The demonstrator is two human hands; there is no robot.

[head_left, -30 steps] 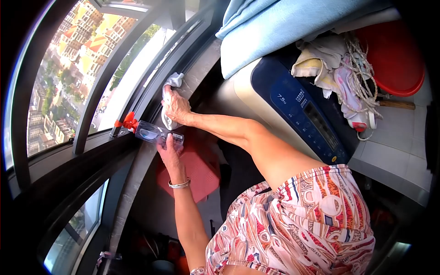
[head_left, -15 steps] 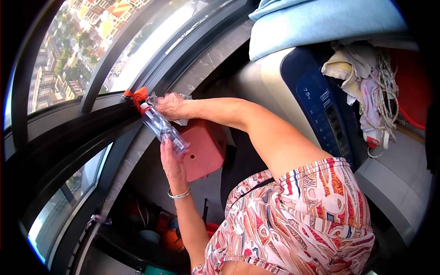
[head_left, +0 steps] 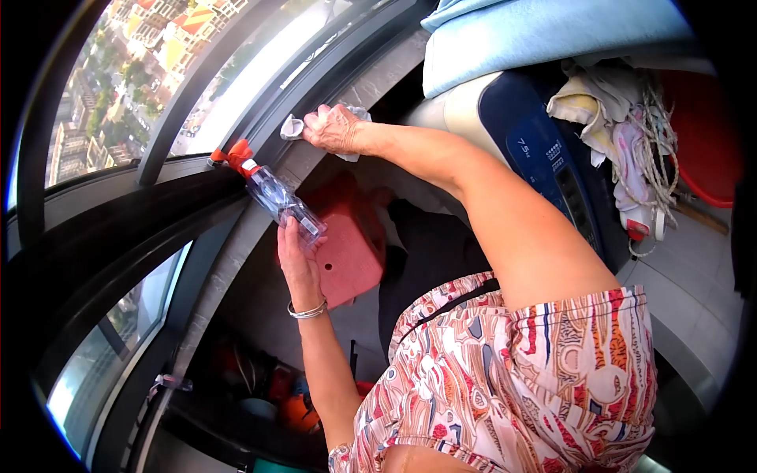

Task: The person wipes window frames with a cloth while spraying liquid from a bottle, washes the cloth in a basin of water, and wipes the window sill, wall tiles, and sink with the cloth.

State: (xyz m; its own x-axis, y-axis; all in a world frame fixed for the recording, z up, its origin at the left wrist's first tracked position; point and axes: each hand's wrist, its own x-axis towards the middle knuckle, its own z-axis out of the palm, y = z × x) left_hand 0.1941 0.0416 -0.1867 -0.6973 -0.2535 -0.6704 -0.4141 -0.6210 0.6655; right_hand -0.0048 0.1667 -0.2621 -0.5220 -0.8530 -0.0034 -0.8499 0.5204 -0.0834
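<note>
My left hand point(head_left: 298, 256), with a silver bangle at the wrist, grips the lower end of a clear plastic bottle point(head_left: 276, 197). The bottle leans up and to the left, its white cap close to an orange-red cloth point(head_left: 235, 156) tied at the window frame. Farther up, my right hand point(head_left: 335, 128) is closed around a whitish cloth point(head_left: 292, 127) on the grey stone sill point(head_left: 384, 69). Parts of the cloth stick out on both sides of the fingers.
A window with dark bars point(head_left: 181, 98) lies on the left. Below my hands stands a pink stool point(head_left: 347, 256). On the right are a washing machine with a blue panel point(head_left: 516, 134), light blue fabric point(head_left: 544, 43), rags with rope point(head_left: 631, 134) and a red basin point(head_left: 706, 142).
My right hand has moved with the cloth down the sill toward the bottle, then back up and to the right. The bottle has tilted more steeply in my left hand. The view has shifted.
</note>
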